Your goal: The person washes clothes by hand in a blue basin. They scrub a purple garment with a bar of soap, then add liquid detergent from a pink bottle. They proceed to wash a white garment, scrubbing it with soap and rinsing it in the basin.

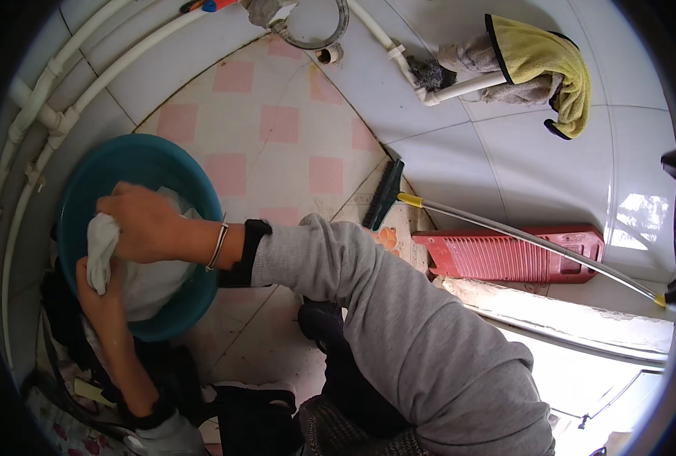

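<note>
White cloth (104, 234) is hanging bunched between both hands, over a teal basin (136, 155), in the head view. The right hand (146, 226) is gripping its upper part with curled fingers, while the left hand (97, 277) is gripping the lower end. More white fabric (151, 292) is lying inside the basin; whether it is joining the held piece, I cannot tell. A bracelet (218, 245) is circling the right wrist. Beyond, pale pipes (63, 125) are running along the wall, a yellow towel (554, 62) is hanging over another pipe (467, 88), and a long-handled brush (384, 194) is leaning across a red ridged board (467, 257).
</note>
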The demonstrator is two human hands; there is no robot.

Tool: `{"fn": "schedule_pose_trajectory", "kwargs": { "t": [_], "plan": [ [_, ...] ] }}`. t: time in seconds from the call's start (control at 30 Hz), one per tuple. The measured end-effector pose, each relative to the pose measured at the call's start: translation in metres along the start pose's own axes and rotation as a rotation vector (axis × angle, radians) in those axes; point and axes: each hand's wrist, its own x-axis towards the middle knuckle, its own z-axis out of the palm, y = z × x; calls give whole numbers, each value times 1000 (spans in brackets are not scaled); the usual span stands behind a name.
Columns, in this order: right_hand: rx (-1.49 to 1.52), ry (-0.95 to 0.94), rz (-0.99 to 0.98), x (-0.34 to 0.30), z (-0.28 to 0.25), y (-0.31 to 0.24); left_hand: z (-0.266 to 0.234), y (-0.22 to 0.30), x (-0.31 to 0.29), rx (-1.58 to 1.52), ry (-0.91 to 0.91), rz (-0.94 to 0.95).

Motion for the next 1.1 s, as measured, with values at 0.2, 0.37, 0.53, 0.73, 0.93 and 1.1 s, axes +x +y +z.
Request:
{"fn": "schedule_pose_trajectory", "kwargs": {
  "t": [0.2, 0.37, 0.53, 0.73, 0.93, 1.1],
  "plan": [
    [366, -246, 100, -11, 16, -34, -17, -63, 36, 163, 94, 334],
    [-223, -256, 11, -14, -11, -23, -9, -40, 15, -535, 45, -338],
    [-603, -308, -196, -9, 7, -7, -12, -31, -5, -523, -5, -251],
    [-252, -36, -44, -12, -5, -3, -4, -9, -2, -115, -19, 133],
    [400, -162, 216, -29, 6, -3, -1, -2, -8, -406, -186, -211],
    [487, -140, 241, -35, 6, -14, 1, 2, -13, -289, -143, -72]
  ]
}}
